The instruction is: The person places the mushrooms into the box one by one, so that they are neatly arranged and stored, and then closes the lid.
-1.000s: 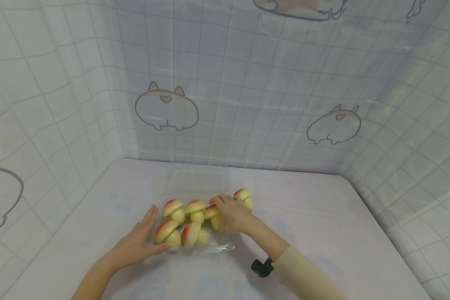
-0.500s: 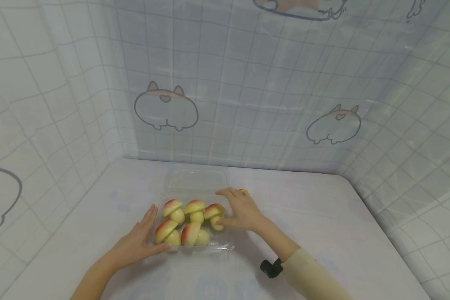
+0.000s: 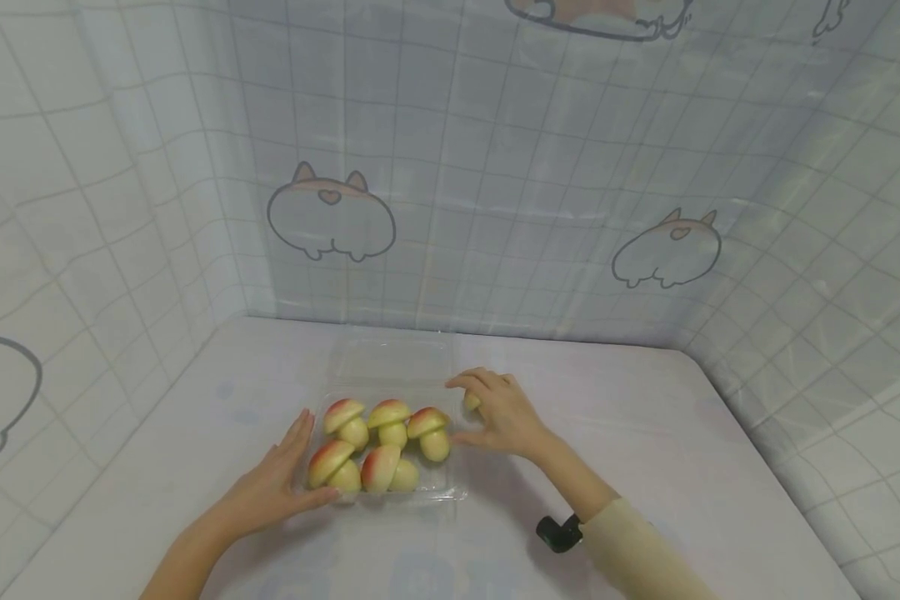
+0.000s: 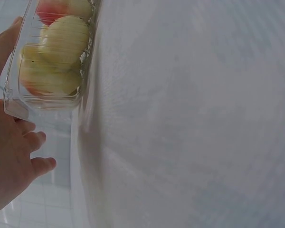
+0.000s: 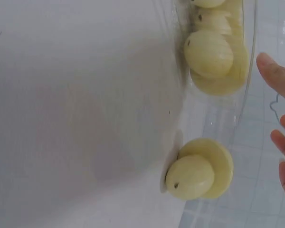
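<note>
Smoothness could cost you here: the loose glossy yellow mushroom-shaped piece point(image 5: 199, 168) sits on the pale, cloth-like counter point(image 3: 645, 433), just right of the clear, thin-walled plastic box point(image 3: 444, 498), and an off-centre nudge from your right hand point(image 3: 501, 417) might roll it away. That hand's grip is wide and holds nothing, fingers apart from the piece; its thumb is near the box rim, so it could catch there. Your left hand point(image 3: 277, 483) is spread wide around the box's near-left corner, fingers straight; pressing too hard could flex the wall or slide the box. Inside, five smooth yellow mushroom-shaped pieces with red-blushed domed caps point(image 3: 380, 468) lie at different tilts on rounded stems, so a jolt might shift them. Behind lies the open transparent plastic lid point(image 3: 392, 360), shallow and probably light enough to swing if the box slides
</note>
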### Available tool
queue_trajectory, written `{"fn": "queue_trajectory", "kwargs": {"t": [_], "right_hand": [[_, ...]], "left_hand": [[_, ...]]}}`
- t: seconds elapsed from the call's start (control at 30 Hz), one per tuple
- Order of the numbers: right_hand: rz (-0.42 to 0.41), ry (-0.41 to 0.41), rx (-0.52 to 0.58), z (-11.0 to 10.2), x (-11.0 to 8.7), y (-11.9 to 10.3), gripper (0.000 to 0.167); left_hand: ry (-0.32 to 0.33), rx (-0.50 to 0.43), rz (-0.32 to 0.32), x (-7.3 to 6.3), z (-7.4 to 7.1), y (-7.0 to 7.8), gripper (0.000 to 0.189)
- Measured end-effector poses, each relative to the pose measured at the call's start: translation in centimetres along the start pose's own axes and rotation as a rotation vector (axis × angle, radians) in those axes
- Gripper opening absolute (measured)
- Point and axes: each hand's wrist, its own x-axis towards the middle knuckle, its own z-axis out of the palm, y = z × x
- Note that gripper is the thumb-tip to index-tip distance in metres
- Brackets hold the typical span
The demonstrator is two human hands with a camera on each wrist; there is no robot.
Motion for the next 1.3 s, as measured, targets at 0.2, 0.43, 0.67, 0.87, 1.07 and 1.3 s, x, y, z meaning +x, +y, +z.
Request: {"fn": "queue_trajectory", "kwargs": {"t": [0.2,0.43,0.67,0.87,1.07,1.3], "right_hand": [[-0.063,0.059,0.020,-0.5,-0.3,0.9,0.075],[-0.074,0.069,0.008,-1.0,-0.8,1.8,0.072],[-0.058,0.076,0.000,-1.3,-1.2,2.7,0.074],[-0.056,0.069,-0.016,-1.5,-1.6,3.3,0.074],[-0.055,0.078,-0.012,-1.4,-1.8,3.8,0.076],[-0.031,0.063,-0.024,-1.2,-2.1,4.2,0.074]], "left_hand": [[-0.004,-0.003,-0.002,0.0,0.0,-0.2,0.111],[-0.002,0.011,0.001,0.1,0.1,-0.3,0.112],[-0.003,0.007,0.003,0.0,0.1,-0.2,0.111],[-0.001,0.006,0.000,0.0,0.0,-0.3,0.111],[0.007,0.019,0.008,0.0,0.2,-0.5,0.111],[0.011,0.021,0.009,0.1,0.3,-0.6,0.112]]}}
